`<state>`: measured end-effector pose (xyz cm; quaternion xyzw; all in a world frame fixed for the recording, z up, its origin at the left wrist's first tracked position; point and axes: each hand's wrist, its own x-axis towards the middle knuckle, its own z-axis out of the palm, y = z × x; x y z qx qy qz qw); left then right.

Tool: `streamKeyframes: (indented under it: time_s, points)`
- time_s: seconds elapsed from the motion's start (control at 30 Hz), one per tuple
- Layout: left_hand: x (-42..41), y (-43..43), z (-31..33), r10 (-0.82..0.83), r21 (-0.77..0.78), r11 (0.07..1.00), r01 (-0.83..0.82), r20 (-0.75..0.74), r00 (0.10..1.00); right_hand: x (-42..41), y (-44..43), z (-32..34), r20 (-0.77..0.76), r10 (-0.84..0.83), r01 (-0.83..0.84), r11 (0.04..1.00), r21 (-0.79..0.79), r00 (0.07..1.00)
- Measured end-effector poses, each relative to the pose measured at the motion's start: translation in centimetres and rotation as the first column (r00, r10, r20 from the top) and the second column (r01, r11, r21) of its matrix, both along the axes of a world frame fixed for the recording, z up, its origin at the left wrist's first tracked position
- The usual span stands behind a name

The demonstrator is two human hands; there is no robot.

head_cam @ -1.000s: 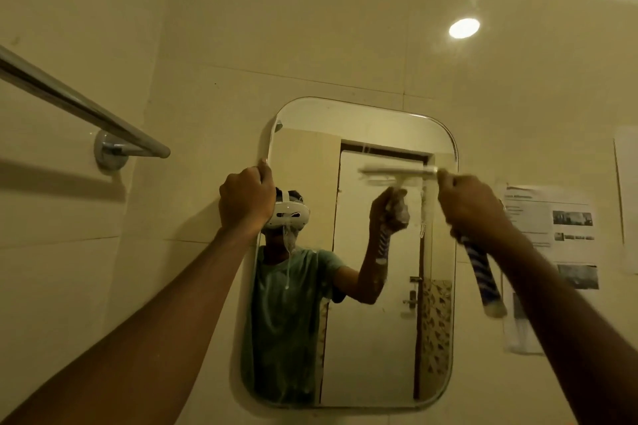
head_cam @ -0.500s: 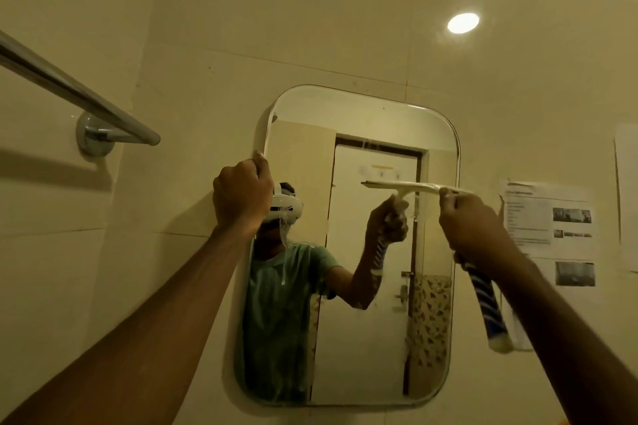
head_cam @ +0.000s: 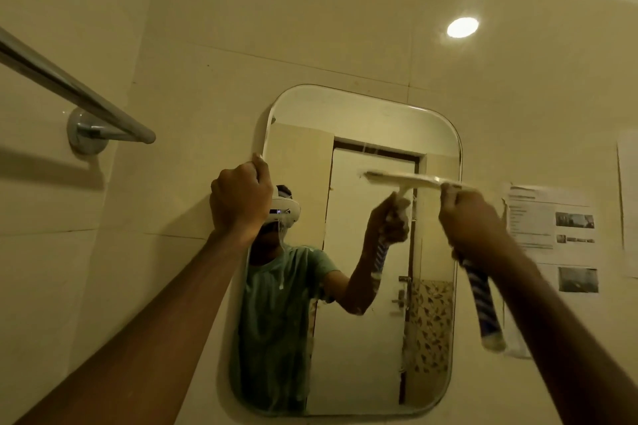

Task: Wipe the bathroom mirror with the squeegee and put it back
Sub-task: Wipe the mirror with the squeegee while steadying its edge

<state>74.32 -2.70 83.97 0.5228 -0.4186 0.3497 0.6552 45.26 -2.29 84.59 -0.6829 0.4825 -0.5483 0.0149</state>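
A rounded rectangular mirror [head_cam: 355, 114] hangs on the tiled wall. My right hand [head_cam: 469, 217] grips the squeegee [head_cam: 483, 300] by its blue-and-white striped handle. Its pale blade [head_cam: 400, 179] lies flat against the glass in the upper right part of the mirror. My left hand [head_cam: 240, 198] clasps the mirror's left edge, fingers curled around it. Streaks of water run down the glass. The mirror reflects a person in a green shirt and a door behind.
A chrome towel bar [head_cam: 76, 93] juts out from the left wall at head height. Printed paper sheets [head_cam: 549, 217] are stuck to the wall right of the mirror. A round ceiling light [head_cam: 462, 27] reflects on the tiles above.
The blade has slid a little lower on the glass and my right hand has shifted with it. My left hand stays on the mirror's edge.
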Motion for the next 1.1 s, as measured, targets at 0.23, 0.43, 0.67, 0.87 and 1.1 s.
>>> streamKeyframes:
  time_s: [0.23,0.43,0.67,0.87,1.1]
  points:
    - [0.2,0.2,-0.4,0.017,0.026,1.000,-0.018,0.018,1.000,-0.4,1.1,2.3,-0.007,-0.043,0.043,0.999,0.022,0.999]
    - [0.0,0.1,-1.8,0.035,0.014,0.999,-0.035,-0.007,0.999,-0.9,-0.2,6.2,0.015,-0.052,0.052,0.997,-0.054,0.999]
    - [-0.5,0.7,-2.5,0.013,0.036,0.999,-0.012,-0.021,1.000,-0.9,-0.8,-6.1,0.009,0.025,-0.025,1.000,0.009,1.000]
    - [-0.9,0.9,-3.1,0.002,0.052,0.999,0.000,-0.033,0.999,-1.8,0.4,0.9,0.013,0.005,-0.005,1.000,-0.002,1.000]
    - [-1.1,0.7,-3.2,0.032,0.040,0.999,-0.030,-0.057,0.998,-1.3,-0.8,7.6,0.029,-0.012,0.014,0.997,-0.078,1.000]
